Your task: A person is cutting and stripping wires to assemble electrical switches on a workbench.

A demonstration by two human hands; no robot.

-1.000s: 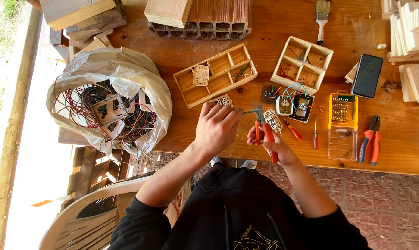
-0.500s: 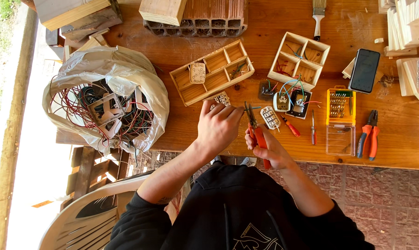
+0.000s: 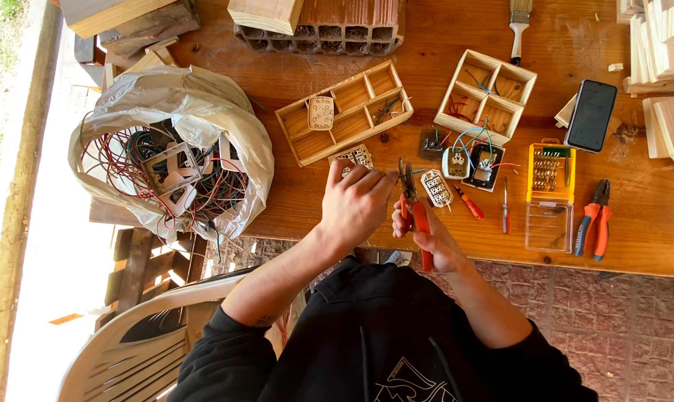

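Pliers gripped in right hand have moved left to left hand, now pinching a thin wire at their tip.

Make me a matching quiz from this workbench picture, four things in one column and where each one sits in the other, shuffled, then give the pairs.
Things:
1. phone
2. paintbrush
3. plastic bag
4. orange pliers

Places:
A. held in the right hand
B. left end of the table, full of wires
C. top edge, above the square wooden tray
D. right of the square wooden tray, screen dark

Pairs: 1-D, 2-C, 3-B, 4-A
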